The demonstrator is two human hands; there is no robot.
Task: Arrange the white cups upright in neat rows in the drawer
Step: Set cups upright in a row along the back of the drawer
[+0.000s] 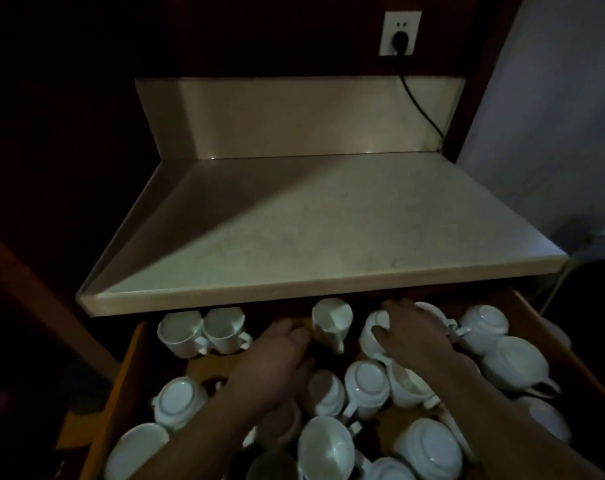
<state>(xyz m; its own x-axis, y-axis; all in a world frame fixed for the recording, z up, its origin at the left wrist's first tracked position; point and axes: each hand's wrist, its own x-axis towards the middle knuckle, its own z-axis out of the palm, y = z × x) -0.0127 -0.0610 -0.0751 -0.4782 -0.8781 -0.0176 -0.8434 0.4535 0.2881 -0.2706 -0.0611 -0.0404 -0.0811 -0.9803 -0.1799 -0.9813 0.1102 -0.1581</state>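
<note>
White cups lie jumbled in the open wooden drawer — both hands reach to its back row.

At the back left an upright pair stands touching, handles toward the viewer; in front of them and across the drawer most cups are upside down or on their sides. The left hand reaches to the middle of the back, fingertips just beside a tipped cup lying on its side — in this dim light I cannot tell whether its fingers are curled or hold anything. The right hand grips a rounded cup from above, thumb on its near wall, fingers over its top. The table overhangs the drawer's back edge.
</note>
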